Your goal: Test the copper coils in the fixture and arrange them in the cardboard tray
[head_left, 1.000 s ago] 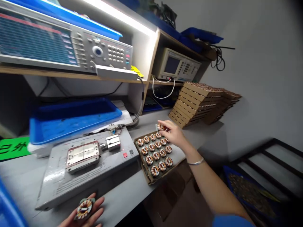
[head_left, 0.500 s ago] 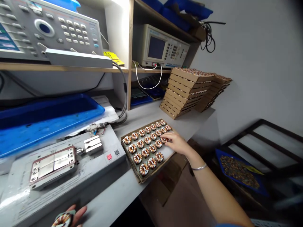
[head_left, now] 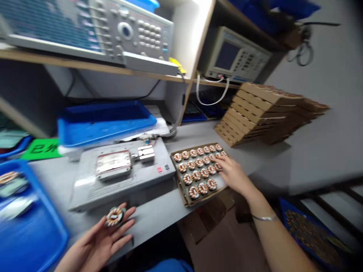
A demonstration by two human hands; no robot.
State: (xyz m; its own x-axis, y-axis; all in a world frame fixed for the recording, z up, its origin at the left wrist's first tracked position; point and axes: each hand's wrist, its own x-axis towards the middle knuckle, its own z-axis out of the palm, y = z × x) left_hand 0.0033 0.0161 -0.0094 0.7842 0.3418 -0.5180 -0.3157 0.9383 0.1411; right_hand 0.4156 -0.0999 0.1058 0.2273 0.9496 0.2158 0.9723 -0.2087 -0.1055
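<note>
Two hands were at work over one bench (head_left: pixel 161 204). The left hand (head_left: pixel 100 238), palm up, held one coil (head_left: pixel 114 217) by thumb and forefinger, above the bench's near edge; its other three fingers stood apart. That coil was round, with no long axis of its own; its wound face turned up, and the pale bar across its middle seemed to run roughly left to right.

The right hand (head_left: pixel 234 175) reached over one box (head_left: pixel 181 190), fingers close together and tips down at a coil in the third row; whether they gripped it, I could not tell. By count, the box's coils (head_left: pixel 203 188) made four rows: seven at the back, seven next, five, then three in front, twenty-two in all, faces up. The box's long axis ran left to right, its right end slanting away.

To its left sat one machine (head_left: pixel 93 181) with two buttons (head_left: pixel 159 169), one red and one dark. Two cardboard stacks (head_left: pixel 244 113) rose behind the right hand, and two meters (head_left: pixel 232 56) stood on the shelves.
</note>
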